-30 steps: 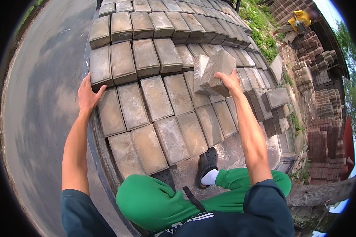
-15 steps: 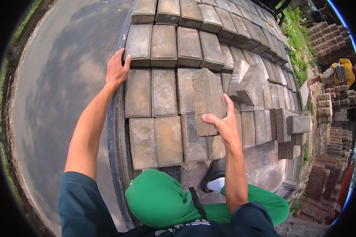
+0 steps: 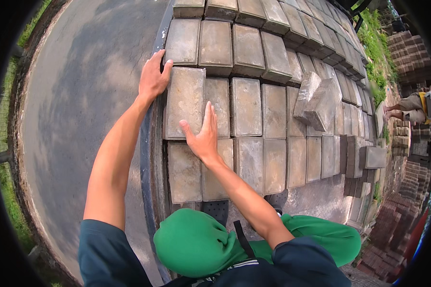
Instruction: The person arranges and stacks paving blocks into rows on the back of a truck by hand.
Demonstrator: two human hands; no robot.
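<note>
A grey concrete paving block (image 3: 185, 98) lies on top of the others at the left end of a row, its right edge overlapping a neighbouring block (image 3: 219, 93). My right hand (image 3: 205, 138) is at its near right side, fingers stretched out along the right edge and thumb spread over its top face. My left hand (image 3: 154, 79) rests at the block's far left corner, fingers apart, with fingertips by the left end of a higher block (image 3: 182, 40). Neither hand is wrapped round a block.
Stepped rows of blocks extend right, with two tilted blocks (image 3: 322, 103) on them. A dark metal rim (image 3: 153, 158) runs along the left, beside grey pavement (image 3: 76, 143). Another person (image 3: 412, 105) is at far right among stacked bricks (image 3: 407, 57). My green-clad knee (image 3: 194, 241) is below.
My right hand has moved left and set the block it held at the row's left end, loosening its grip. My left hand stays by the left edge; the view has shifted slightly.
</note>
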